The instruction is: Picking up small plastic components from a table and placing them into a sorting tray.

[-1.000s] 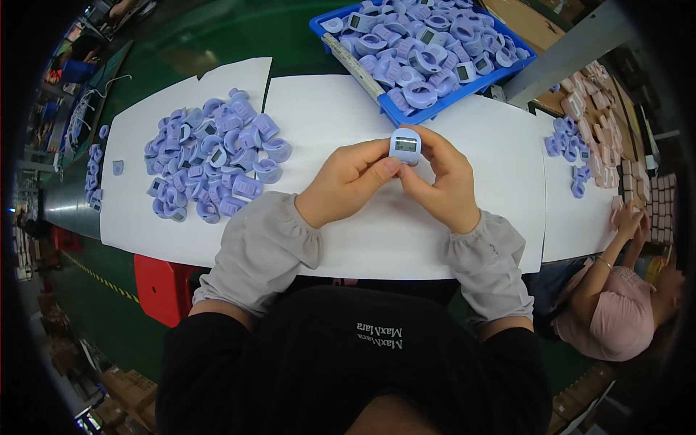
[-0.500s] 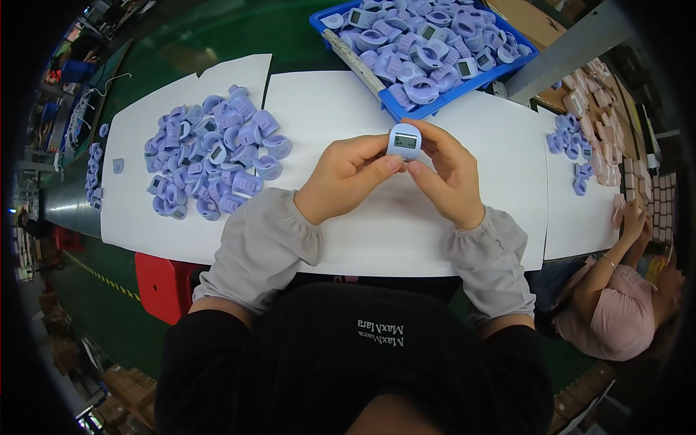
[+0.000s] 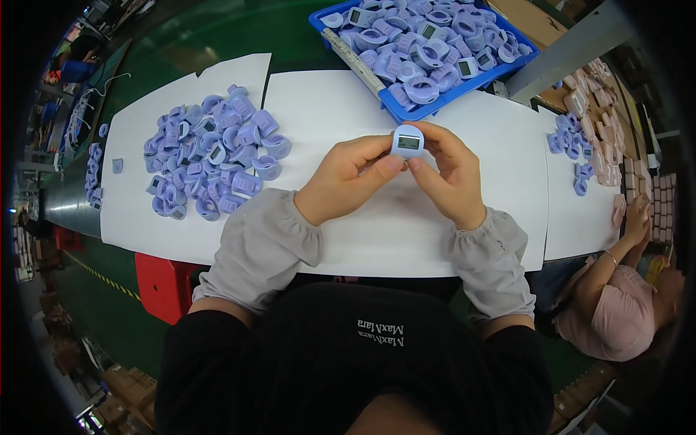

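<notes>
One lilac piece point(image 3: 117, 166) lay alone near the left end of the white-covered tabletop point(image 3: 391, 243), and to its right, what a heap! A broad pile point(image 3: 210, 156) of screened gadgets spread there, little grey displays peeping out. On to the middle, and that was where the action was: the left hand point(image 3: 344, 181) pinched a single lilac device point(image 3: 408, 141), thumb at its lower edge, screen up. Across from it the right hand point(image 3: 453, 174) shared the grip, index finger at the upper edge, thumb just below; the fingers behind were hidden. Checking that display looked like the step in hand, and the next move seemed to call for a steady hold and a clear view. Just beyond, a blue tray point(image 3: 395, 111) brimmed with more of the same. Far right, a small cluster point(image 3: 569, 136) sat beside pink pieces point(image 3: 605, 134), a co-worker's hand point(image 3: 638, 220) nearby.
</notes>
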